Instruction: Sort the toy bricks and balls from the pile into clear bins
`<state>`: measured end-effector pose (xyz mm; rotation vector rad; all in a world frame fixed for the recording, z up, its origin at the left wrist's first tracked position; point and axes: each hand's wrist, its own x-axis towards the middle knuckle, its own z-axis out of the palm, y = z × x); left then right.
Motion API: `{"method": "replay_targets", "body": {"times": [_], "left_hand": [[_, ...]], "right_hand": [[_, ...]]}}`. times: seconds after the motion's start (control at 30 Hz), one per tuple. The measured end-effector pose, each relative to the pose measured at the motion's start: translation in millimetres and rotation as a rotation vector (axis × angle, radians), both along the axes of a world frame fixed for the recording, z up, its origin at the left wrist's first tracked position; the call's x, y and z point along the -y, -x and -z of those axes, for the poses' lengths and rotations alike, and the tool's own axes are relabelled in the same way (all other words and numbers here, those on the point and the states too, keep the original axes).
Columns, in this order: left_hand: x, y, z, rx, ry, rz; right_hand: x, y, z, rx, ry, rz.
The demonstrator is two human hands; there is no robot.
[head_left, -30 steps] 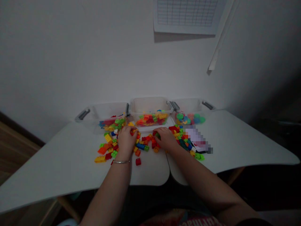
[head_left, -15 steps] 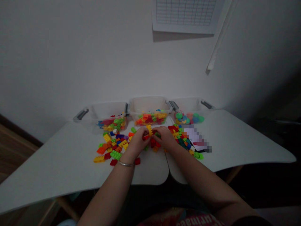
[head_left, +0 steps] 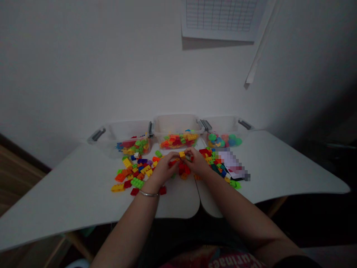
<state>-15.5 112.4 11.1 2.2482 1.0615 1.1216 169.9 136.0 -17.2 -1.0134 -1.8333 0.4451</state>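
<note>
Between my two hands, just above the pile, is a yellow toy building brick [head_left: 182, 154]. My left hand [head_left: 165, 166] is closed on its left side, with a bracelet [head_left: 149, 194] at the wrist. From the other side my right hand [head_left: 195, 161] pinches the same brick with thumb and fingers. Red bricks [head_left: 184, 168] lie on the table right below my fingers. Loose bricks in many colours spread to the left, among them a green brick [head_left: 137, 182] and a yellow brick [head_left: 118, 188]. More bricks [head_left: 211, 158] lie beyond my right hand.
Three clear plastic bins stand against the wall: a left bin [head_left: 122, 130], a middle bin [head_left: 178, 126] and a right bin [head_left: 224, 126], each holding toy pieces. A blurred-out flat item [head_left: 232, 163] lies right of the bricks on the white table [head_left: 284, 163]. Printed paper [head_left: 220, 18] hangs above.
The yellow brick has turned from an upright, studded-edge view to a flatter, blockier one and shifted slightly right. Both hands have changed their finger grip around it.
</note>
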Motion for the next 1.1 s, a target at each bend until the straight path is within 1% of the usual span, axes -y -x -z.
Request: {"method": "replay_targets", "body": {"times": [0.07, 0.13, 0.23, 0.27, 0.33, 0.4, 0.5, 0.67, 0.73, 0.87, 1.1], "left_hand": [[-2, 5, -1.2, -0.014, -0.048, -0.115], [-5, 10, -1.7, -0.070, -0.103, -0.307], [-6, 17, -0.9, -0.305, -0.110, -0.634], [-6, 18, -0.2, -0.402, -0.096, -0.712], [-4, 19, 1.9, -0.555, -0.071, -0.795], [-2, 19, 4.3, -0.646, -0.060, -0.804], [0, 17, 6.5, -0.704, -0.042, -0.790], [1, 16, 4.5, -0.732, -0.004, -0.791], [2, 16, 3.0, -0.740, -0.003, -0.793], [3, 16, 1.4, -0.737, 0.000, -0.796], [3, 15, 1.3, -0.744, 0.006, -0.810]], "right_hand": [[1, 0, -0.9, -0.002, -0.005, 0.019], [3, 0, -3.8, -0.004, -0.021, 0.053], [6, -1, -13.7, -0.043, -0.073, 0.105], [7, -3, -18.6, -0.060, -0.103, 0.130], [6, -7, -29.9, -0.089, -0.172, 0.190], [3, -12, -41.8, -0.109, -0.229, 0.259], [-6, -20, -57.7, -0.126, -0.277, 0.353], [-29, -30, -74.8, -0.049, -0.273, 0.441], [-38, -30, -77.7, 0.010, -0.249, 0.442], [-47, -27, -79.3, 0.143, -0.215, 0.384], [-42, -17, -81.1, 0.473, -0.191, 0.437]]}}
